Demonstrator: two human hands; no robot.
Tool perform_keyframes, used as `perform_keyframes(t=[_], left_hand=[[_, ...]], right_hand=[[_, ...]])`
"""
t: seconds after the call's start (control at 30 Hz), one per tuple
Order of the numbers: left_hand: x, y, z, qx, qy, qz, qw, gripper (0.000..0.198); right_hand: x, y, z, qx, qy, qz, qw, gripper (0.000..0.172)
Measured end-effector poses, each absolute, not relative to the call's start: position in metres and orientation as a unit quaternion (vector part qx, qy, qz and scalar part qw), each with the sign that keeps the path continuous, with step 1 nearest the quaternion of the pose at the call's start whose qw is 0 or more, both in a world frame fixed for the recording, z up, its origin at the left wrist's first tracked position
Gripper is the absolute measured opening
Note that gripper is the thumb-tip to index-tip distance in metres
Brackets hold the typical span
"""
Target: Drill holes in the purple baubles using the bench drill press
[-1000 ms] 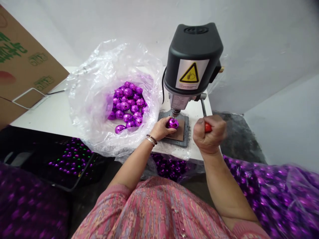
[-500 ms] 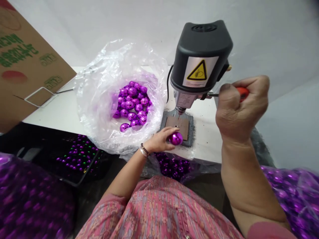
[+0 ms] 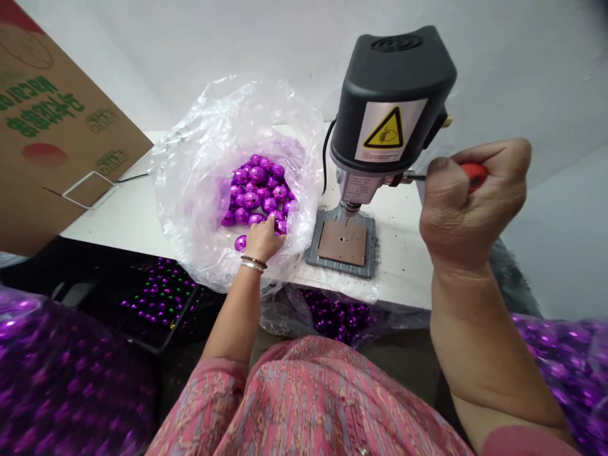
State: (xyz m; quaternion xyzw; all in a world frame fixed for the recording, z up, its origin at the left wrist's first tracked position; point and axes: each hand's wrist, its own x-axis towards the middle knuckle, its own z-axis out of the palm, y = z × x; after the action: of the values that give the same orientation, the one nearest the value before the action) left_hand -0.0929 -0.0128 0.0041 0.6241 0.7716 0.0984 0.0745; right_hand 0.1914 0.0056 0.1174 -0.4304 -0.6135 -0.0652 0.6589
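Hands well apart. Got right hand (image 3: 470, 202) wrapped tight round the red knob (image 3: 477, 177) on the lever (image 3: 418, 178) of the drill press (image 3: 394, 82), out around the tabletop's (image 3: 399, 278) right edge. Lever about level; probably held up so as to keep the bit (image 3: 346, 220) off the brown board (image 3: 332, 250).

Left hand (image 3: 265, 240) down in the mouth of the clear plastic bag (image 3: 185, 190), fingertips among the purple balls (image 3: 257, 175). Touching at least one, by the look of it. Can't tell whether clamped on any: fingertips partly hidden.

Purple balls heaped inside the bag, mid tabletop, between cardboard box (image 3: 47, 183) at the left end and drill press toward the right. Bag mouth spread wide and low, likely for easy one-handed picking; parked just beside the grey base (image 3: 339, 268), likely for a short reach.

Brown board flat on the grey base, dark hole near below the bit. Probably there to back the bit and spare the metal.

Edges: grey base close to the tabletop's front edge, bag lapping slightly over that same edge. Tight between bag and base. More room right of the base, toward the right edge, over dark specks.
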Motion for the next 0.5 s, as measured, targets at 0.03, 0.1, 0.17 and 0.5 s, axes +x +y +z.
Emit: perform_keyframes(t=[0.03,0.1,0.17,0.5], left_hand=[[-0.09,-0.014,0.002,0.622,0.774,0.105,0.064,0.051],[-0.085,-0.017,0.003,0.614,0.774,0.142,0.06,0.048],[-0.085,-0.023,0.009,0.591,0.769,0.233,0.071,0.047],[-0.044,-0.069,0.034,0.397,0.462,0.547,0.574,0.056]], right_hand=[[0.192,0.006,0.117,-0.428,-0.614,-0.066,0.66,0.014],[0.192,0.006,0.116,-0.429,-0.615,-0.065,0.659,0.015],[0.192,0.007,0.115,-0.433,-0.618,-0.06,0.654,0.016],[0.19,0.004,0.119,-0.464,-0.613,-0.027,0.639,0.021]])
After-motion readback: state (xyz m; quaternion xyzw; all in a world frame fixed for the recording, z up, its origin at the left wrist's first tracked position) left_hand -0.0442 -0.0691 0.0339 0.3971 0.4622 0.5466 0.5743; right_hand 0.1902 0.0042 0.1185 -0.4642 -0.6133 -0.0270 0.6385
